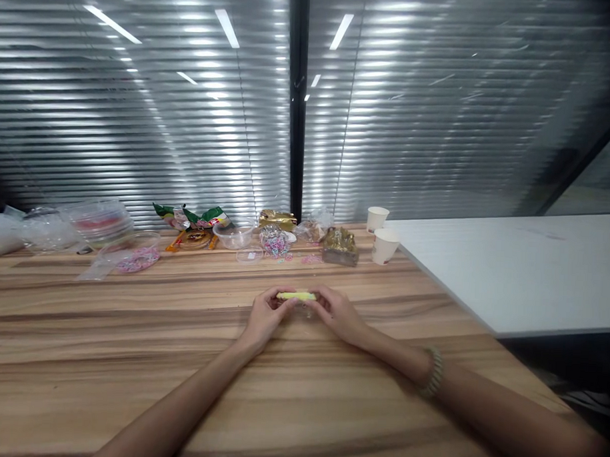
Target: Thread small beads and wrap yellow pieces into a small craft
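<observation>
My left hand and my right hand meet over the wooden table, a little beyond its middle. Between their fingertips they hold a small yellow-green stick-shaped object, lying level just above the tabletop. Each hand pinches one end of it. What the object is cannot be told at this size. A beaded bracelet sits on my right wrist.
Along the far edge lie clear plastic containers, a bowl of pink bits, snack bags, a pile of coloured clips, gold wrappers and two paper cups. A white table adjoins on the right. Blinds cover the window behind.
</observation>
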{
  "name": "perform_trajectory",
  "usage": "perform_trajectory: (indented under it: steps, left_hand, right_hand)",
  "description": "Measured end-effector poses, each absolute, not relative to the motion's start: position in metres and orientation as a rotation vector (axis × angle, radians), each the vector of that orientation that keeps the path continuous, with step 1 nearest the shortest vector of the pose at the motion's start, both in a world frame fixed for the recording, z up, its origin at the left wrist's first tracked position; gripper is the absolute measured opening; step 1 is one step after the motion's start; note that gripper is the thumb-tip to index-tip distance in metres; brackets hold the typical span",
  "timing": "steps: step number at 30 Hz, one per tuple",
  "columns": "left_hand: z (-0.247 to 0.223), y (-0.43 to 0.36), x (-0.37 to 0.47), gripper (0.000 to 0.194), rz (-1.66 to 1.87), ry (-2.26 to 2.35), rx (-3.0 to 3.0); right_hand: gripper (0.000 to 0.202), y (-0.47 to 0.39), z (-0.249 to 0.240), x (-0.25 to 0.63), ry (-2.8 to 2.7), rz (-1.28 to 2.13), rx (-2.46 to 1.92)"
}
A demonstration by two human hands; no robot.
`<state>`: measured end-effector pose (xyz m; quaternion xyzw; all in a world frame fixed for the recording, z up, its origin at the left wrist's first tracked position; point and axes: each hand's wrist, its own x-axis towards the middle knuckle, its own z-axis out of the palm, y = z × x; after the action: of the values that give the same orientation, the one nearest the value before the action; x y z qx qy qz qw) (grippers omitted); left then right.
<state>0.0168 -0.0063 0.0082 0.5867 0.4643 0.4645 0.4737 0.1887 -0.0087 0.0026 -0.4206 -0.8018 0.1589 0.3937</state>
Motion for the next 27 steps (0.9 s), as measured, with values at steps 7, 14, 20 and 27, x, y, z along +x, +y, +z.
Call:
perform_trajectory:
  steps: [7,14,20,27]
  left_hand:
    - [0.0058,-0.0045,0.0163,0.031,1.144,1.114,1.464]
    - [0.0067,-0.0046,0.0161,0.033,1.158,1.129,1.476]
    - [0.0087,-0.0058,0.0163,0.034,1.131,1.153,1.463]
    - [0.0086,-0.0064,0.0170,0.035,1.139,1.157,1.458]
  right_hand:
    - [0.018,-0.0082,0.0019,0.1881,-2.030,0.381,-1.066]
    - [0.018,-0.0076,0.0014,0.1890,-2.037,0.382,-1.067]
    - [0.018,-0.0081,0.0021,0.1882,-2.052,0.365,-1.073]
    - [0.019,-0.0097,0.0042,0.1882,-2.052,0.372,-1.066]
